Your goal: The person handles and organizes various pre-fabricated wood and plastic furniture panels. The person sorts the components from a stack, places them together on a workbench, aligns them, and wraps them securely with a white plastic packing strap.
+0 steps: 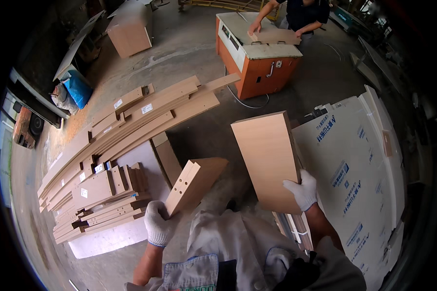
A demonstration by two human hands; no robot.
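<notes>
Shirt (218,237); left hand (159,223), right hand (302,191) curled round boards (267,157)

On my monitor, an orange machine (250,72) with a pale top stands at one o'clock; a dark-clothed co-worker (305,15) is just behind it; I find a large wood-toned block (129,39) near eleven; a blue bag (77,90) at ten; white printed sheets (320,167) toward four.

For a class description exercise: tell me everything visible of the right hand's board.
The board is rectangular, light brown, apparently wooden, its broad face plain, its right side darker. It is tilted, left of the white panel. The gloved right hand grips its right edge, thumb on the face. Bottom contact is unclear.
</notes>
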